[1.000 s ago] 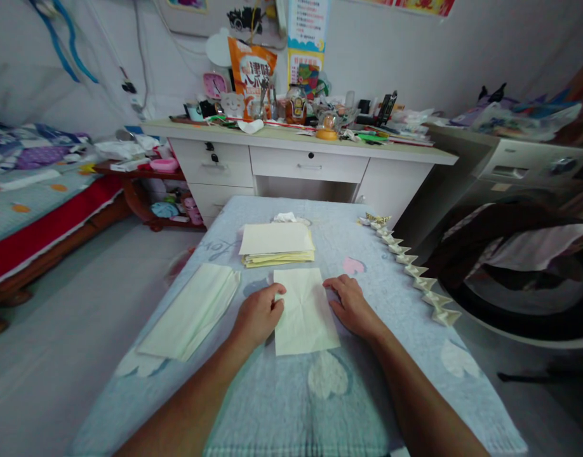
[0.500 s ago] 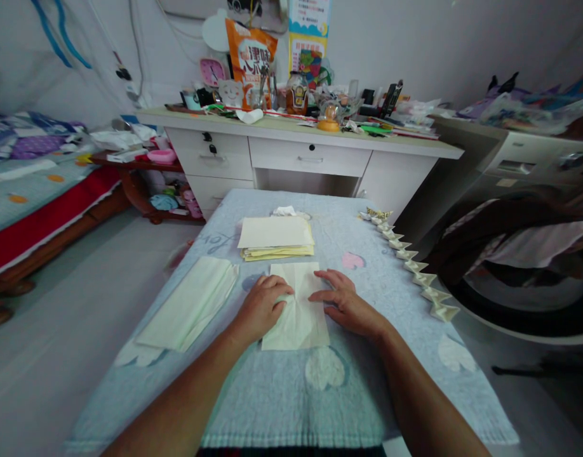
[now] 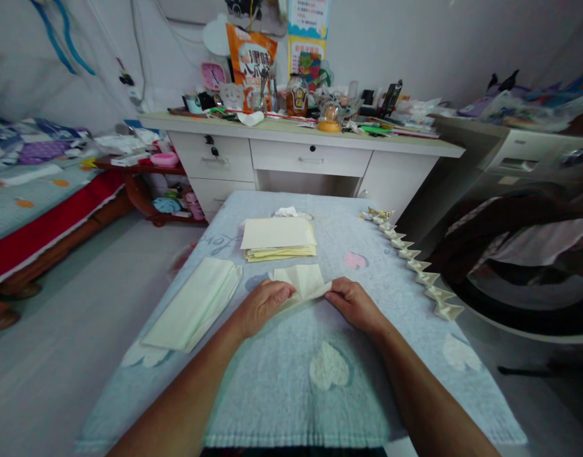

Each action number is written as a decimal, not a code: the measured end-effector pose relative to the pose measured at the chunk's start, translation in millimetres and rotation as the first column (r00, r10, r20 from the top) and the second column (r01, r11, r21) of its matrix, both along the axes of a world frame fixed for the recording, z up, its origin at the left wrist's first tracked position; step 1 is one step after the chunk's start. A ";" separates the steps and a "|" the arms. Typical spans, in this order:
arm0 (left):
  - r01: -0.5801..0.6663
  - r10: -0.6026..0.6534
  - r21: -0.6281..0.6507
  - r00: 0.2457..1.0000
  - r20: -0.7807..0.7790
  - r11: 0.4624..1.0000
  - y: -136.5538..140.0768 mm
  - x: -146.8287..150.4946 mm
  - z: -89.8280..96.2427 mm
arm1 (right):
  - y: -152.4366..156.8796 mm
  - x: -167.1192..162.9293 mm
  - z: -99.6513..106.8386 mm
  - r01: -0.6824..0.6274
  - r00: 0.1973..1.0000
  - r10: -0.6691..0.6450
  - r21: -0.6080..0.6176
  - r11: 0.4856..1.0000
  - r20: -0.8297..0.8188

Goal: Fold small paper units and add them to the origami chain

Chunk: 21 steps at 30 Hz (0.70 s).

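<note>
A creased sheet of pale yellow paper (image 3: 298,277) lies on the cloth-covered table, its near edge lifted and turned up toward the far side. My left hand (image 3: 264,304) is closed on the left end of that raised edge, thumb on top. At the right end, my right hand (image 3: 354,303) pinches the corner between thumb and fingers. Beyond the sheet sits a stack of cream and yellow paper (image 3: 279,235). To the left rests a pile of pale folded paper (image 3: 194,304).
A row of small folded paper pieces (image 3: 427,278) runs along the table's right side. Crumpled white paper (image 3: 286,211) lies behind the stack. A cluttered desk (image 3: 310,136) stands at the back, a washing machine (image 3: 520,152) at the right, a bed (image 3: 58,209) at the left.
The sheet lay flat with both hands spread on it. Now its near edge is lifted and folded away from me, and both hands have closed on its ends.
</note>
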<state>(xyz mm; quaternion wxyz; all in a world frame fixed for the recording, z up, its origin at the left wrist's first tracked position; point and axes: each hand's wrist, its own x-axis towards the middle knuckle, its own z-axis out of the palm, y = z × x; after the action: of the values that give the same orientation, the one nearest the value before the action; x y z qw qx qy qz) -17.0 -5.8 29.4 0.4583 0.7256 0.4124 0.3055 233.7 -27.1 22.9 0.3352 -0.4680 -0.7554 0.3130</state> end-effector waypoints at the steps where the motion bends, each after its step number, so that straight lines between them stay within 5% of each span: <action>1: 0.044 -0.043 -0.048 0.999 0.031 0.998 0.1 -3.7 1.4 | 0.1 0.0 -0.9 0.021 1.000 -0.021 -0.020 1.000 -0.020; 5: 0.211 -0.196 -0.117 0.973 0.125 0.971 0.5 -13.1 5.5 | 1.6 -0.1 -6.2 0.102 0.991 -0.108 -0.084 0.991 -0.075; 14: 0.048 -0.043 0.052 0.994 -0.098 0.997 -1.2 4.9 -9.7 | -0.5 0.2 -7.2 0.112 0.993 -0.113 -0.015 0.994 -0.017; 21: 0.008 -0.008 -0.101 1.000 0.001 0.995 -3.3 6.6 -9.1 | -2.2 -5.5 -10.6 0.036 0.975 -0.074 -0.180 0.983 -0.210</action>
<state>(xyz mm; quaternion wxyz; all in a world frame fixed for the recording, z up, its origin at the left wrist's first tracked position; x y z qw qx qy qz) -10.4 -9.2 20.3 0.4960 0.7030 0.4242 0.2825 228.2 -29.3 12.3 0.3813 -0.4799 -0.6708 0.4175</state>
